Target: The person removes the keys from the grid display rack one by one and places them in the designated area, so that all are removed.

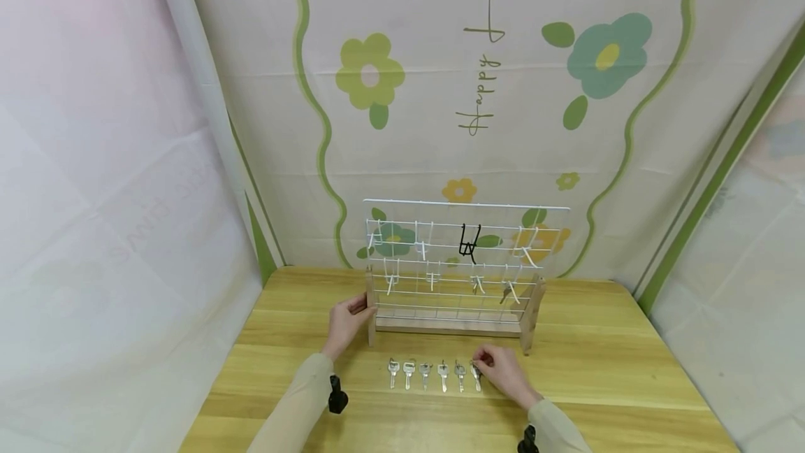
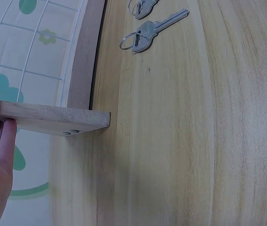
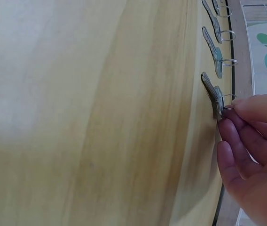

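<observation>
My left hand [image 1: 344,327] grips the left wooden upright [image 2: 44,113] of a wire rack, thumb on one face and fingers on the other. The white wire grid [image 1: 453,306] of this rack stands upright and carries white hooks and one black hook [image 1: 468,247]. In front lies a row of several silver keys [image 1: 443,377], each with a small ring. At its right end, my right hand [image 1: 503,371] pinches the ring of the last key [image 3: 211,92] between thumb and forefinger. That key's blade tilts up in the right wrist view. Whether it touches the table is unclear.
A darker key [image 1: 506,293] hangs at the lower right hook of the rack. The wooden table [image 1: 302,310] runs to a flowered cloth backdrop [image 1: 428,145], with cloth walls on both sides. A wooden base bar [image 1: 449,328] joins the rack's uprights.
</observation>
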### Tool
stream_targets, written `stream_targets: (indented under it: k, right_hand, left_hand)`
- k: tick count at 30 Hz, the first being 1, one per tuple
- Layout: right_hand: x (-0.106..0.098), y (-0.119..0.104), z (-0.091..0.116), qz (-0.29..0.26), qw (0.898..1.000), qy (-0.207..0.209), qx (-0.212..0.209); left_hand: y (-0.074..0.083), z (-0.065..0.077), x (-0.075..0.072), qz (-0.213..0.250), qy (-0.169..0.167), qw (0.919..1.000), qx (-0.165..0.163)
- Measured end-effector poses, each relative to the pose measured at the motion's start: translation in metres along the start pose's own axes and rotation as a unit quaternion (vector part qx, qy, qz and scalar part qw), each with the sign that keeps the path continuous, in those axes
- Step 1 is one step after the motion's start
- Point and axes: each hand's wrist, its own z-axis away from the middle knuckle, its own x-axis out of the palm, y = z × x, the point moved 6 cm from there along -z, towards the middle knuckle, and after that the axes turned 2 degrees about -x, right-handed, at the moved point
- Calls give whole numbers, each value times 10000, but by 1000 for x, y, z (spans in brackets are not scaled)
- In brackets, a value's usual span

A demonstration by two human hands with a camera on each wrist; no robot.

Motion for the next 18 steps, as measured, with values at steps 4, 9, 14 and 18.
stream_targets:
  k: [4,9,14,18]
  right_hand:
    - [0,0,1,4,10000,30,10]
    - [-2,-2,0,-155,9996,95,217]
    - [-16,-14,-5,-544,9963,493,445]
    - [-34,-32,-12,-653,9917,1074,257]
  left_hand:
    - [-3,-1,0,96,23,9994,-344]
    - [-5,-2,1,122,27,9990,-428]
    - [-2,0,0,163,12,9992,-360]
    - [-1,0,0,106,7,9994,-317]
